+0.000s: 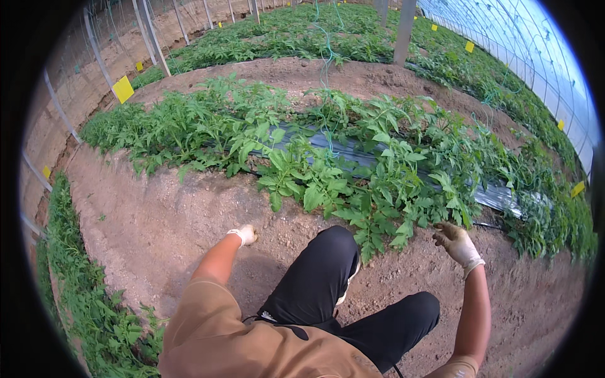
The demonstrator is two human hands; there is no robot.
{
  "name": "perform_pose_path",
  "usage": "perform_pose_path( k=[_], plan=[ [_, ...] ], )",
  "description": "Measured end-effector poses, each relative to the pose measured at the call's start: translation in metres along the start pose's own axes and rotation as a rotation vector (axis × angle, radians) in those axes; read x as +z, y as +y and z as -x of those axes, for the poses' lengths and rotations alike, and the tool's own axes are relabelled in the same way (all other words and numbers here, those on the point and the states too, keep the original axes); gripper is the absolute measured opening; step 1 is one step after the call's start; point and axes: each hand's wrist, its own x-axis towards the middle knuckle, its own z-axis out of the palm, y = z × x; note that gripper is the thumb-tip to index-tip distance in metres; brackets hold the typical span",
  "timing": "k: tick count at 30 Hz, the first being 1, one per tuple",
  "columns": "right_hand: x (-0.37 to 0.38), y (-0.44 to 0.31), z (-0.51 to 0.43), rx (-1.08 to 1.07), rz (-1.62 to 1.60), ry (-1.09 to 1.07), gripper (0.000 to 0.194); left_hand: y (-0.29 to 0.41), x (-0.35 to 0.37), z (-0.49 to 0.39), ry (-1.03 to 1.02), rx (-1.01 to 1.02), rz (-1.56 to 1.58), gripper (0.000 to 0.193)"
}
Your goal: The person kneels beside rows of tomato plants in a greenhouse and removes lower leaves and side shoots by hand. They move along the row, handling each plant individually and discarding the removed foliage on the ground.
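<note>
My left hand (246,235), in a pale glove, hangs above the bare soil path to the left of my knee. Its fingers are curled and mostly hidden, so whether it holds something cannot be told. My right hand (454,241) wears a soil-stained glove and is raised beside the row's near edge, fingers bent and apart, with nothing visible in them. Just beyond it are leafy tomato plants (373,189). Dark plastic mulch film (307,141) lies between the plants. Thin green strings (327,94) hang down into the middle of the row.
A soil path (156,222) runs along the near side of the row. Another plant row (90,293) borders it at left. A post (404,33) stands beyond the row, and a yellow card (123,90) hangs at upper left. Curved greenhouse film (534,52) rises at right.
</note>
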Motion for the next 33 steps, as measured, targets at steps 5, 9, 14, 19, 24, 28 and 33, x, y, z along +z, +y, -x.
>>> perform_pose_path(
  k=[5,9,14,19,24,28,33],
  plan=[
    [0.011,-0.056,0.027,0.024,0.354,-0.084,0.043,0.03,-0.081,-0.024,0.408,0.255,-0.047,0.026],
    [0.012,-0.102,0.046,0.033,0.5,0.044,0.043,0.103,-0.164,-0.006,0.631,0.387,0.228,0.026],
    [0.008,-0.132,0.023,0.047,0.73,0.009,0.046,0.165,-0.183,-0.013,0.74,0.575,0.454,0.035],
    [0.038,-0.174,-0.058,-0.221,0.579,0.112,0.039,0.214,-0.25,-0.047,1.052,0.829,0.868,0.025],
    [0.049,-0.2,-0.173,-0.529,0.892,-0.003,0.037,0.275,-0.354,-0.101,1.192,0.95,1.044,0.023],
    [0.013,-0.238,-0.254,-0.514,0.889,-0.005,0.038,0.311,-0.487,-0.12,1.364,1.068,1.304,0.034],
    [-0.062,-0.282,-0.296,-0.365,0.902,-0.112,0.051,0.337,-0.653,-0.042,1.524,0.976,1.202,0.046]
  ],
)
